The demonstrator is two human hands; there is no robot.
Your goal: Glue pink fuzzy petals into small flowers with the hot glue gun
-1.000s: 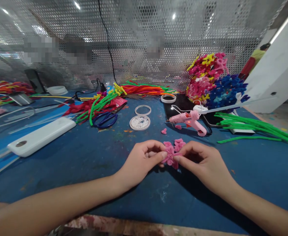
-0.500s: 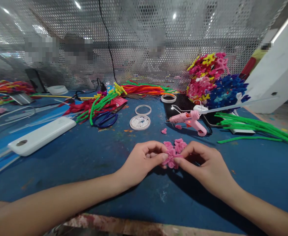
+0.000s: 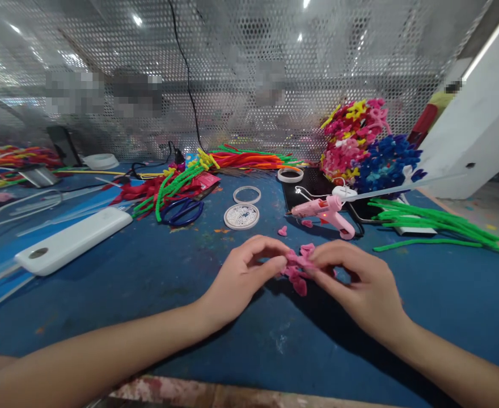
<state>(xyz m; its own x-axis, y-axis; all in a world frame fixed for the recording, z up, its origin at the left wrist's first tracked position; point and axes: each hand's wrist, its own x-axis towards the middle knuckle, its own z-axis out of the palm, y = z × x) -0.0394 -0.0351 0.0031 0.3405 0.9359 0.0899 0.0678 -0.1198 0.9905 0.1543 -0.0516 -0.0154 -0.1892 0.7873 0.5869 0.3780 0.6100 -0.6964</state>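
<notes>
Between my two hands, just above the blue table, is a pink fuzzy pipe-cleaner flower (image 3: pixel 297 280). My left hand (image 3: pixel 249 269) pinches its left side between thumb and fingers. On the other side my right hand (image 3: pixel 354 275) is closed on the flower's right petals, its fingertips hiding part of them. Another pink piece (image 3: pixel 307 249) shows behind the fingertips; whether it is joined to the flower I cannot tell. Beyond the hands lie two small pink petals, one of them a loose petal (image 3: pixel 282 231) near a pink glue gun (image 3: pixel 317 208) with a long clear stick in it.
A round dish of white beads (image 3: pixel 241 216) and a ring (image 3: pixel 246 195) lie ahead. Left are blue-handled scissors (image 3: pixel 184 211) and a white oblong device (image 3: pixel 75 241). Green pipe cleaners (image 3: pixel 436 221) lie right, below bunched colourful flowers (image 3: pixel 351 139). A perforated metal screen (image 3: pixel 241 85) stands behind.
The pink flower has been tilted, so its open face no longer points up at me and its petals hang lower. Both hands keep their pinch at nearly the same spot.
</notes>
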